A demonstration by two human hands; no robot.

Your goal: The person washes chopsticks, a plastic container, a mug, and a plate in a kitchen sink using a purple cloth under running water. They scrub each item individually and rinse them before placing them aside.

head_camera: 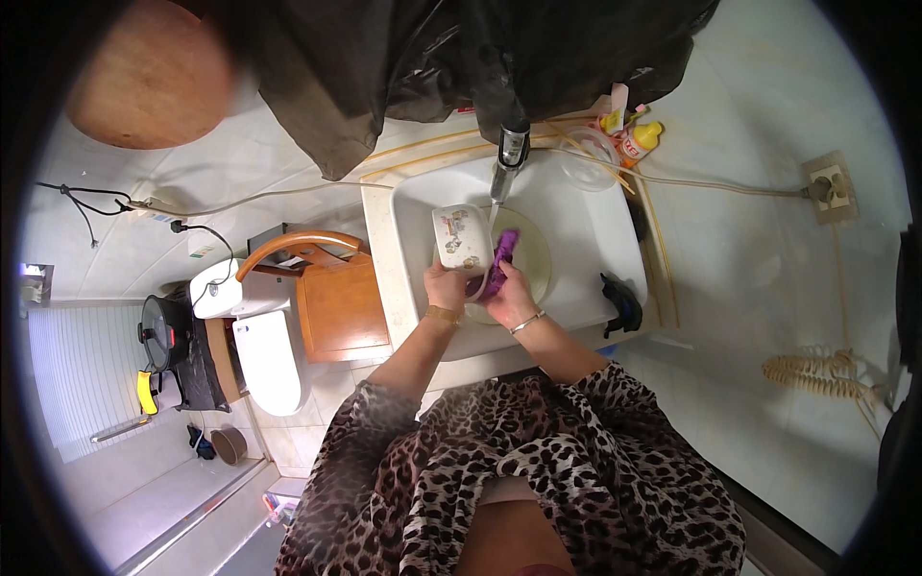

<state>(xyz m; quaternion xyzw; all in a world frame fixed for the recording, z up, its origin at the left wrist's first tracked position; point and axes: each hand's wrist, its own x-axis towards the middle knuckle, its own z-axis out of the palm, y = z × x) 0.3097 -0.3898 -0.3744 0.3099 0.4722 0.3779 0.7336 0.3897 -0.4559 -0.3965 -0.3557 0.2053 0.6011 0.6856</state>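
Note:
Over the white washbasin (591,252), my left hand (444,289) grips a white container (464,241) printed with small figures. The container is tilted with its outer side facing up. My right hand (510,297) has a crumpled purple cloth (502,266) in its fingers, held against the container's edge. A thin stream of water runs from the chrome faucet (510,162) just beyond both hands. Beneath them in the basin lies a pale greenish round basin or dish (533,252), partly covered by the hands and container.
A clear plastic bowl (591,158) and a yellow-capped bottle (639,142) stand at the back right corner. A dark cloth (621,306) hangs over the right rim. Black plastic sheeting (446,65) droops behind the faucet. A power cord (684,181) crosses the back; left is a wooden chair (342,309).

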